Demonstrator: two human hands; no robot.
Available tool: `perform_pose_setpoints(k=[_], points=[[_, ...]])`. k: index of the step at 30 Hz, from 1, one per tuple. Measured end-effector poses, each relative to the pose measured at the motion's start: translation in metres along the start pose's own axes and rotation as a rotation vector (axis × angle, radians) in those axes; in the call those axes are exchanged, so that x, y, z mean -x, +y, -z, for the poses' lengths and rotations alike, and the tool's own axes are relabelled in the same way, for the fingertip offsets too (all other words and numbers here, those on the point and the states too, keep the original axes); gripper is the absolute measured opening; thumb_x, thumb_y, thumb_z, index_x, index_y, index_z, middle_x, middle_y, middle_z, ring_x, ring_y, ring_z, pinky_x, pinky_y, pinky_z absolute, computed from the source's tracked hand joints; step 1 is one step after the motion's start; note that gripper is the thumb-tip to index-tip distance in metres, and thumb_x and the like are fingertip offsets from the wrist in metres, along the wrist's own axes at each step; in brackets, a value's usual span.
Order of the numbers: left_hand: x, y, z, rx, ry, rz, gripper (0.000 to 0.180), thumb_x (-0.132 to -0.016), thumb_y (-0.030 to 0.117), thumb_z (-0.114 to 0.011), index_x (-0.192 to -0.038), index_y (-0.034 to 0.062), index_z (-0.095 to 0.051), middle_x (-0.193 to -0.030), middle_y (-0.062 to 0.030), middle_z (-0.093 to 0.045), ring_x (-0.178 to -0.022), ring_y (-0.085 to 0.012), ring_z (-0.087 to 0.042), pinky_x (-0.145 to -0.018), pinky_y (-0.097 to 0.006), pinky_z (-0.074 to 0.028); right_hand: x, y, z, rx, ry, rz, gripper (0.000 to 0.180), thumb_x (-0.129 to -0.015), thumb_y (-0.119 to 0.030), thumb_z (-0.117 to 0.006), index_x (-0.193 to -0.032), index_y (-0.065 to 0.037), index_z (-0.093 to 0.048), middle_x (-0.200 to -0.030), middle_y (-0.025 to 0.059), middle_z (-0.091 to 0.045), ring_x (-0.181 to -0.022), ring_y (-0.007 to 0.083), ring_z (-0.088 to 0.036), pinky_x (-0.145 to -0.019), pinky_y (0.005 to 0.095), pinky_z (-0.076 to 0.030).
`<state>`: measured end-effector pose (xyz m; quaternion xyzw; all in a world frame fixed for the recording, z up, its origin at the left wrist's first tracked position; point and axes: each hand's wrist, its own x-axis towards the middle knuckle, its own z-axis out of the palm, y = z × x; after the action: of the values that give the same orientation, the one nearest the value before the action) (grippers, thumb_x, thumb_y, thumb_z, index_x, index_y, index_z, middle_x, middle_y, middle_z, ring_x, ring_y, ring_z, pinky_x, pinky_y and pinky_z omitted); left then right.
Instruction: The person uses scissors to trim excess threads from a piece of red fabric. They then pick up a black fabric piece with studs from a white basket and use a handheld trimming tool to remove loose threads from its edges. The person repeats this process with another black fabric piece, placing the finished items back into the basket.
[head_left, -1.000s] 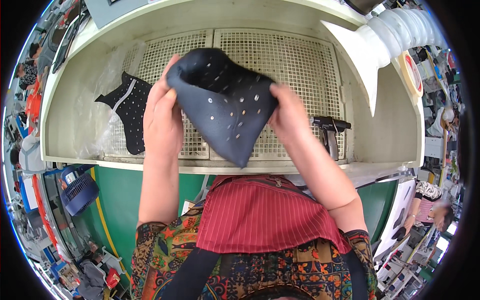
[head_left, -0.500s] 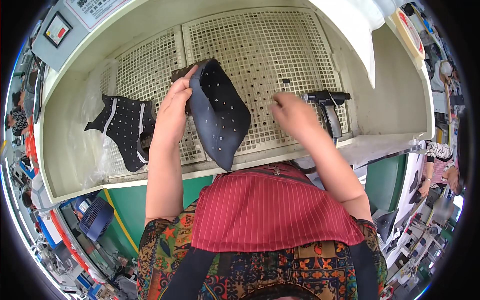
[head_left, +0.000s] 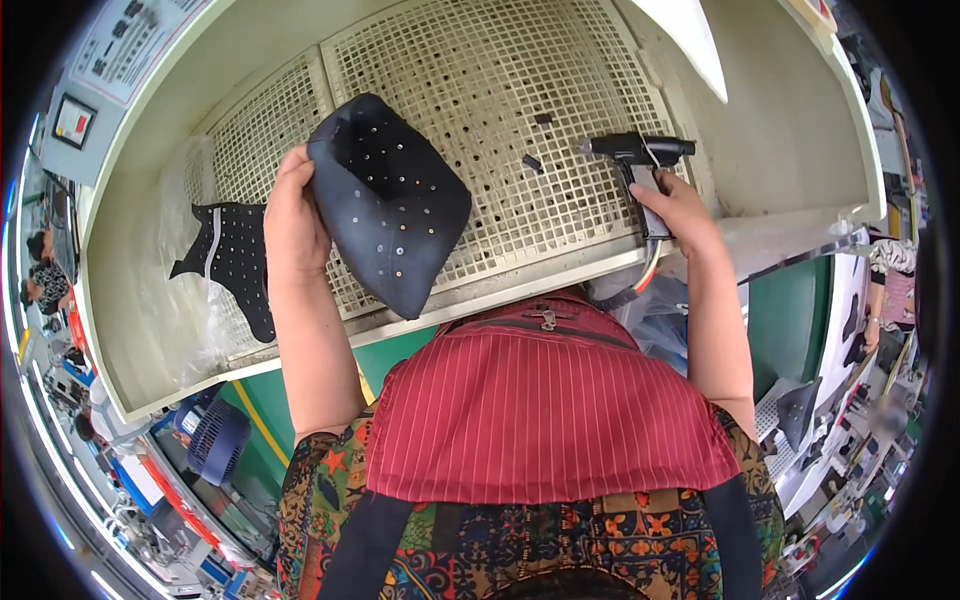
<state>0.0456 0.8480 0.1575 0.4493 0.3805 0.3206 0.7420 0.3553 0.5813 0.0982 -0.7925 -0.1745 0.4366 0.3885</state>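
Note:
My left hand (head_left: 297, 225) pinches the left edge of a black studded boot upper (head_left: 410, 215), which hangs over the tray with its opening facing up. Round the grey handle of a pistol-shaped tool with a black barrel (head_left: 640, 150), the fingers of my right hand (head_left: 684, 212) are closed. That barrel points left, and coloured wires run down from the handle. Another studded black upper (head_left: 235, 255) with a pale stripe lies left of my left hand, which partly covers it. Two small dark pieces (head_left: 533, 163) rest on the grid between the held upper and the tool.
The cream tray (head_left: 130, 330) has raised walls and a perforated grid floor (head_left: 480, 70). Clear plastic film (head_left: 190, 330) lies at its left end. A white pointed shape (head_left: 695, 45) hangs in at the upper right. A blue fan (head_left: 218, 440) stands below left.
My right hand has moved right and closed on the tool's handle. The tool is tilted a little. The held upper has shifted left, and a second dark piece now shows on the grid.

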Motion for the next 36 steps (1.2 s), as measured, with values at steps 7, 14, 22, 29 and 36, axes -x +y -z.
perform_pose_setpoints(k=[7,14,22,29,36], points=[[-0.002,-0.006,0.003,-0.014,-0.045,-0.003,0.024,-0.088,0.012,-0.035,-0.100,0.0003,-0.052,-0.096,-0.0113,-0.060,-0.087,-0.0183,-0.058,-0.081,-0.031,-0.049,0.017,-0.042,-0.029,-0.340,-0.212,-0.033,0.043,-0.082,-0.011,-0.061,-0.122,0.000,-0.047,-0.108,0.0094,-0.061,-0.092,0.0170,-0.060,-0.073,0.0267,-0.050],[-0.005,-0.004,-0.006,0.010,-0.040,0.027,0.025,-0.088,0.012,-0.034,-0.100,0.0005,-0.053,-0.093,-0.0107,-0.061,-0.083,-0.0166,-0.059,-0.076,-0.031,-0.050,0.052,-0.127,-0.081,0.424,-0.220,0.493,0.043,-0.080,-0.025,-0.064,-0.111,0.002,-0.049,-0.086,0.0200,-0.061,-0.079,0.0345,-0.061,-0.072,0.0407,-0.049],[-0.012,-0.007,-0.007,0.023,-0.065,0.039,0.022,-0.086,0.009,-0.036,-0.096,0.0022,-0.054,-0.086,-0.0046,-0.058,-0.079,-0.0118,-0.055,-0.072,-0.026,-0.047,0.060,-0.139,-0.094,0.583,-0.289,0.737,0.035,-0.078,-0.018,-0.064,-0.105,-0.001,-0.048,-0.080,0.0175,-0.061,-0.076,0.0358,-0.060,-0.068,0.0444,-0.048],[-0.018,-0.010,-0.006,-0.008,-0.113,0.045,0.021,-0.087,0.009,-0.037,-0.095,0.0024,-0.055,-0.088,-0.0033,-0.057,-0.080,-0.0103,-0.053,-0.073,-0.024,-0.044,0.056,-0.142,-0.107,0.618,-0.072,0.814,0.039,-0.075,-0.015,-0.065,-0.108,-0.001,-0.049,-0.080,0.0174,-0.061,-0.074,0.0359,-0.060,-0.065,0.0436,-0.048],[-0.015,-0.015,-0.001,-0.036,-0.116,0.031,0.022,-0.087,0.008,-0.036,-0.096,0.0007,-0.054,-0.089,-0.0059,-0.058,-0.082,-0.0121,-0.056,-0.075,-0.025,-0.047,0.073,-0.137,-0.079,0.764,-0.210,0.751,0.039,-0.075,-0.015,-0.065,-0.107,0.000,-0.050,-0.079,0.0181,-0.061,-0.075,0.0362,-0.061,-0.065,0.0431,-0.048]])
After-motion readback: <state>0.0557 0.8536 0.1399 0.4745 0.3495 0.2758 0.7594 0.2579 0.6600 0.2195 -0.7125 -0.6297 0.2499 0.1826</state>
